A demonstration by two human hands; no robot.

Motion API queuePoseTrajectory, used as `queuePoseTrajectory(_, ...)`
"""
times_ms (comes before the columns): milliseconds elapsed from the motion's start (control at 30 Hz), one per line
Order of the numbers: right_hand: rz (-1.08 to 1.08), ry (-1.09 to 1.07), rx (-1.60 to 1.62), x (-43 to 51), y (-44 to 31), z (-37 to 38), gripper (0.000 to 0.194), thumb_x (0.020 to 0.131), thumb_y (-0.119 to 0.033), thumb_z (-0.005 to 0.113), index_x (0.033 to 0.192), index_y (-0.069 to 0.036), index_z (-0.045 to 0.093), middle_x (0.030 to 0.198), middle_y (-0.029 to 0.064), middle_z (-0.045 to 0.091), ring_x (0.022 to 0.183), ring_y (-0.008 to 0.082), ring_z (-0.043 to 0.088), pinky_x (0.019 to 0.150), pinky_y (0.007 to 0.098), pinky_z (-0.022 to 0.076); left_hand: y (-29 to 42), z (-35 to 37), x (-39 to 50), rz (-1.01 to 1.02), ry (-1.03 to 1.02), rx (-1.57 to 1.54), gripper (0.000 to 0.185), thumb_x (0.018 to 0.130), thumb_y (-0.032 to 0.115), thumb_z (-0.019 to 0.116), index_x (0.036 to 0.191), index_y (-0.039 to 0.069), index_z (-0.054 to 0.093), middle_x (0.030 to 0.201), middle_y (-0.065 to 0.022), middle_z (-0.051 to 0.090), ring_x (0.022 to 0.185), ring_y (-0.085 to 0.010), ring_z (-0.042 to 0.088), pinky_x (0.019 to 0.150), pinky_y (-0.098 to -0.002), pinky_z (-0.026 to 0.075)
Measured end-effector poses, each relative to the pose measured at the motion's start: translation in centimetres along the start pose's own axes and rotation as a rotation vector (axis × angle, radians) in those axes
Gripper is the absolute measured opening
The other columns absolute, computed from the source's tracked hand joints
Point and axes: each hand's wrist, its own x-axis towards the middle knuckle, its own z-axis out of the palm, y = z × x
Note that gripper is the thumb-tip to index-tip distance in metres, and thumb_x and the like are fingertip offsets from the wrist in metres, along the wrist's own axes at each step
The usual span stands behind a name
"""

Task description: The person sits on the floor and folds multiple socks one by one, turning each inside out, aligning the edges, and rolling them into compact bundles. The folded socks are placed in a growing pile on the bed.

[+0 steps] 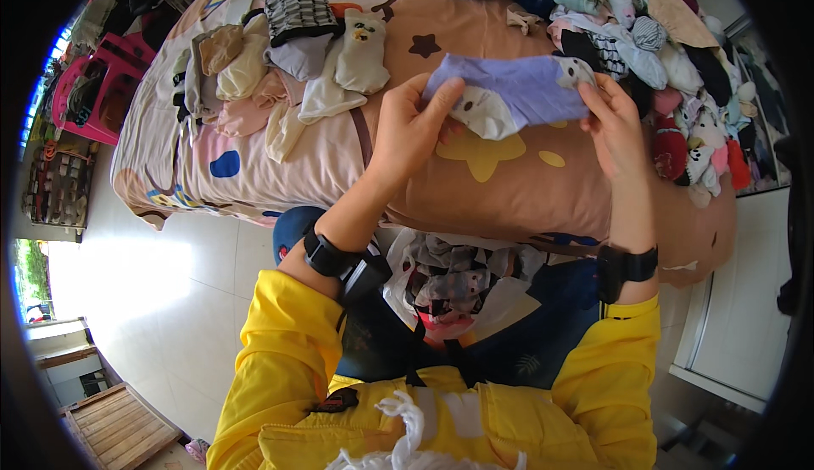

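A purple sock (502, 85) with white patches bearing animal faces is stretched sideways between my hands, above the bed. My left hand (416, 120) grips one end, the thumb lying over the fabric. At the other end, my right hand (610, 117) pinches the sock near a small white face patch. Folded socks (299, 66) in cream, grey, pink and checked fabric lie grouped on the left of the bed. To the right is a large heap of mixed socks (668, 57). Between my knees sits a plastic bag (397, 260) filled with more socks or cloth.
The bed (496, 196) has a patterned pink and brown cover. A pink plastic stool (102, 88) and a rack (60, 184) stand at the far left. White cabinet panels (741, 298) are on the right. A slatted wooden piece (121, 422) lies at lower left on the tiled floor (191, 330).
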Motion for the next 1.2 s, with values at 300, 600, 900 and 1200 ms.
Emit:
queuePoseTrajectory(300,-0.119,-0.019,-0.313,2.6,4.8,3.2,0.020,0.090,-0.016,0.067,0.105,-0.003,0.062,0.095,0.0020,0.065,0.086,0.0097,0.060,0.080,0.0228,0.0454,-2.7,-0.9,1.4,0.494,0.076,0.797,0.041,0.081,0.027,0.074,0.108,0.000,0.063,0.110,-0.0175,0.058,0.099,-0.0332,0.055,0.081,-0.0414,0.048)
queuePoseTrajectory(600,-0.342,0.024,0.117,0.6,2.2,-0.2,0.021,0.079,0.012,0.065,0.080,-0.006,0.054,0.085,0.0012,0.060,0.084,0.0109,0.060,0.078,0.0230,0.0457,-0.7,-3.5,0.9,0.460,-0.247,0.520,0.044,0.083,0.020,0.074,0.117,0.001,0.054,0.111,-0.0137,0.059,0.098,-0.0209,0.060,0.084,-0.0332,0.048)
queuePoseTrajectory(900,-0.504,0.064,0.433,-0.6,0.4,-4.2,0.019,0.080,0.008,0.061,0.080,-0.010,0.054,0.098,0.0042,0.061,0.096,0.0173,0.057,0.090,0.0306,0.0423,-0.4,3.9,-9.1,-0.101,-1.874,0.203,0.046,0.092,0.033,0.064,0.127,0.003,0.057,0.106,-0.0089,0.068,0.096,-0.0231,0.062,0.083,-0.0346,0.050)
queuePoseTrajectory(1200,-0.306,0.196,0.633,-1.4,-0.6,-4.0,0.020,0.084,0.003,0.057,0.087,-0.017,0.056,0.102,0.0005,0.062,0.103,0.0192,0.057,0.095,0.0409,0.0418,-2.4,2.1,-2.4,0.920,-0.273,0.972,0.040,0.087,0.024,0.064,0.119,0.002,0.058,0.122,-0.0174,0.058,0.117,-0.0361,0.052,0.099,-0.0448,0.042)
